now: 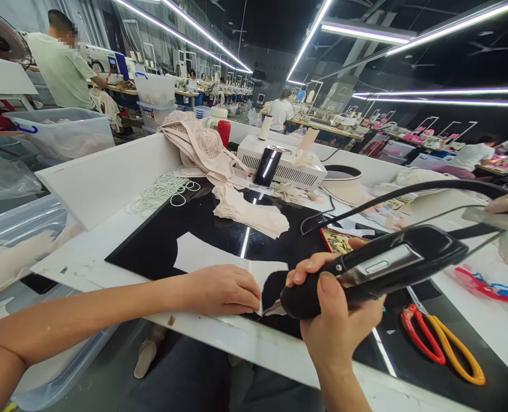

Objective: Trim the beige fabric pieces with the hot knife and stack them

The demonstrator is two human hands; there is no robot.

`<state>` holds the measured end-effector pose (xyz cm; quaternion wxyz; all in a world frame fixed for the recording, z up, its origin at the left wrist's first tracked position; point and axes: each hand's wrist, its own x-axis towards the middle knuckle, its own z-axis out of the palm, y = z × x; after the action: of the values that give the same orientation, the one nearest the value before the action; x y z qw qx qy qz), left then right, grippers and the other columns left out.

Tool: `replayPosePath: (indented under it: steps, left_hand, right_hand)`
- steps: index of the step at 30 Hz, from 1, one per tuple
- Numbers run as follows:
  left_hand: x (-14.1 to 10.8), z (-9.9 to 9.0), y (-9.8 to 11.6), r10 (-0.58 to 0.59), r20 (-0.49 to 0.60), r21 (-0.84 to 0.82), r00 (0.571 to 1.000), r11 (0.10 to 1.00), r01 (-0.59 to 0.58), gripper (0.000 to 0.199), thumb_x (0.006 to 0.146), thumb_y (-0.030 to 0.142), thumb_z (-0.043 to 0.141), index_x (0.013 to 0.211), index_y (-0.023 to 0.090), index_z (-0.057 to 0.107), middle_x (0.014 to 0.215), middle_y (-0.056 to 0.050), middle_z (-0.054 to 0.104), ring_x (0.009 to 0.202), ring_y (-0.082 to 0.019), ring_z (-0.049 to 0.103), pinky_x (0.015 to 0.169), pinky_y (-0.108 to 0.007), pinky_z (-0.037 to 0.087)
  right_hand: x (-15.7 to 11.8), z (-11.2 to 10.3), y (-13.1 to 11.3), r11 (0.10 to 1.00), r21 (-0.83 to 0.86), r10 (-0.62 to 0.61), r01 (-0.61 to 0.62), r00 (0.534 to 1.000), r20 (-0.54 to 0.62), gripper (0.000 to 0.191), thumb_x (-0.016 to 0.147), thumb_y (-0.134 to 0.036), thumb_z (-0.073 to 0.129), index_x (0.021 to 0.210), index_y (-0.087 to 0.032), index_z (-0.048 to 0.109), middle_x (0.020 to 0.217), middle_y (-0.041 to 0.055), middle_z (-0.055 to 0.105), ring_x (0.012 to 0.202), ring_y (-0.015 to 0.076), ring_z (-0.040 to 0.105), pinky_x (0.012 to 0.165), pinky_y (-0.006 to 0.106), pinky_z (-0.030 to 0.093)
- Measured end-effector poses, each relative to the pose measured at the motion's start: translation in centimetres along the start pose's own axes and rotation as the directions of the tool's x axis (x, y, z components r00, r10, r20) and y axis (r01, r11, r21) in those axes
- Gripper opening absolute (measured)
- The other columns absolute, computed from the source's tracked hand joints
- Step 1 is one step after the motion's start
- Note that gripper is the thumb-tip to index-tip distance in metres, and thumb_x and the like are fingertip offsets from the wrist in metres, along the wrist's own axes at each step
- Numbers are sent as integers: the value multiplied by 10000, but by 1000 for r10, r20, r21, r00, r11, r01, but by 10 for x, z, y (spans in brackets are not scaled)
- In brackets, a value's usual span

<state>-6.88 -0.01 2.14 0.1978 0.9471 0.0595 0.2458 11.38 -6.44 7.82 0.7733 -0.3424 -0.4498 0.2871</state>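
Note:
My right hand [340, 320] is wrapped round a black corded handheld tool [387, 272] with a silver plate on its side. Its thin metal tip [275, 309] points down at the near edge of a white cut fabric piece [211, 253]. My left hand [223, 290] presses on that piece with its fingers together, close beside the tip. Whether a thumb grips from below is hidden. The piece lies on a glossy black board [151, 246]. Beyond it lies a stack of beige fabric pieces [249, 212].
Red-and-orange-handled scissors [443, 343] lie at right. At the back are a vented white box [280, 163], a black cylinder [268, 166], beige garment parts [198, 143] and pale green cord loops [163, 191]. The tool's black cable [400, 197] arches right. Co-workers [59, 68] sit beyond.

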Motion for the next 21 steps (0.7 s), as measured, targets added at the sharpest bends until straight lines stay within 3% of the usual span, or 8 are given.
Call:
replayPosePath:
  steps: [21]
  left_hand:
    - [-2, 0, -3, 46, 10, 24, 999, 999, -46, 163, 1058, 171, 593, 1107, 166, 749, 1126, -91, 784, 1046, -225, 718, 957, -340, 553]
  right_hand:
    - [2, 4, 0, 999, 23, -22, 23, 1000, -17, 503, 835, -264, 816, 1277, -282, 577, 775, -52, 668, 564, 133, 620, 536, 301, 568]
